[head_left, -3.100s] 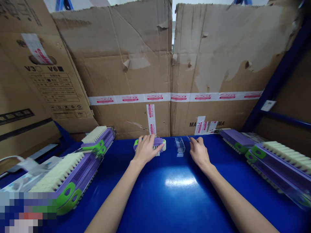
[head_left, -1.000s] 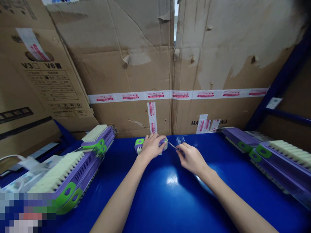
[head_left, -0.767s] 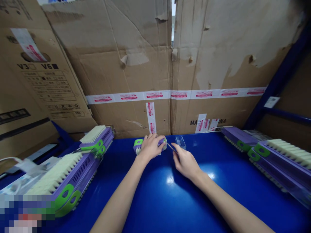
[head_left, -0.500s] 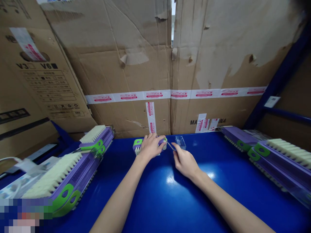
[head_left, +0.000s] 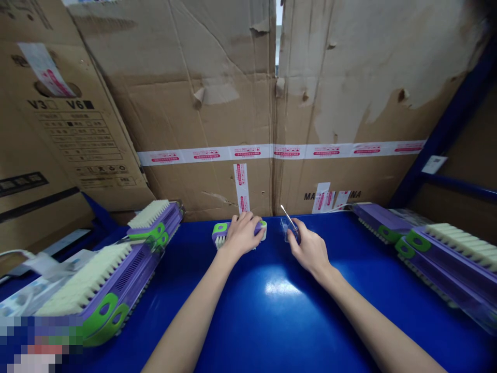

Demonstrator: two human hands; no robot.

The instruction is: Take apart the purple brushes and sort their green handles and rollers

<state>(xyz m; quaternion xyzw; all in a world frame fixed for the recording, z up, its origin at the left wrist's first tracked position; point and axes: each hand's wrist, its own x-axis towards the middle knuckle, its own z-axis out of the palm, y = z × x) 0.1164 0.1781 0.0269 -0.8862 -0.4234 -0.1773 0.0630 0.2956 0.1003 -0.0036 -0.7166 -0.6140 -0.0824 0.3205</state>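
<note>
Left hand: through the head camera I saw the left hand draped over a purple-and-green brush, fingers curved across its top, thumb at its near side.
Brush position: it sat on the blue table near the cardboard, bristles showing below.
Right hand: I watched the right hand pinch a thin tool between thumb and forefinger, pale tip raised, apart from the brush.
Clear box: the clear box was partly hidden; I couldn't tell whether the hand touched it.
</note>
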